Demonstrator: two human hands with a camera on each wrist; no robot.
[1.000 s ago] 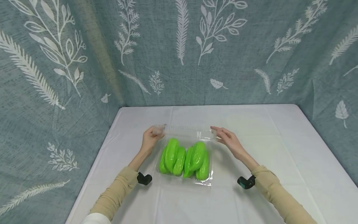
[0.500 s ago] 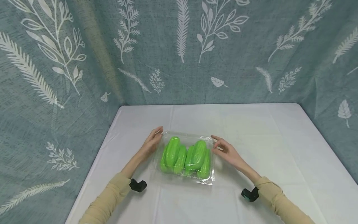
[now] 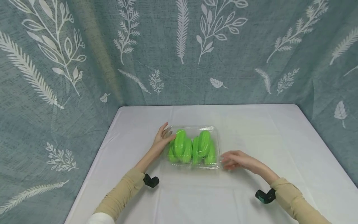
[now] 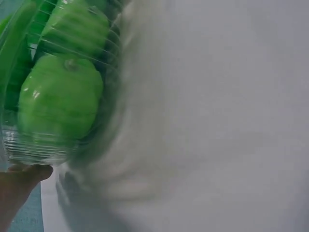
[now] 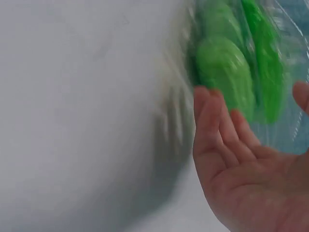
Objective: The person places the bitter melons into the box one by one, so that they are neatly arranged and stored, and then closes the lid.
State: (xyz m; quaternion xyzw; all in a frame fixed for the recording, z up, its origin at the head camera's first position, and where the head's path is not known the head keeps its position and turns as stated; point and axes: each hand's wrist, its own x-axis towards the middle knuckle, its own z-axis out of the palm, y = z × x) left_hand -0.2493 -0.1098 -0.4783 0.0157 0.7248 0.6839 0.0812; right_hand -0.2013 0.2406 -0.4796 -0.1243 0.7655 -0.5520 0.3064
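A clear plastic clamshell container (image 3: 193, 127) sits on the white table with its lid down over it. Inside lie several bright green, lumpy, elongated vegetable-like pieces (image 3: 205, 143) in two groups; their exact kind is unclear. At the container's left end is my left hand (image 3: 161, 140), its thumb against that end and its fingers extended by the far left corner. My right hand (image 3: 236, 160) is beside the near right corner, fingers loosely bent and holding nothing. In the right wrist view, that hand's fingers (image 5: 210, 113) overlap the container's end; contact cannot be judged.
A white cloth (image 3: 251, 130) covers the table. Behind it and to both sides hangs a blue-green curtain (image 3: 173, 84) with white leaf prints. A black wrist device (image 3: 151, 181) is below my left wrist, and another (image 3: 265, 196) below my right.
The lid has come down over the green pieces. The container has since shifted right and away, turning slightly. My left hand moved right with it; my right hand left the far corner and came nearer.
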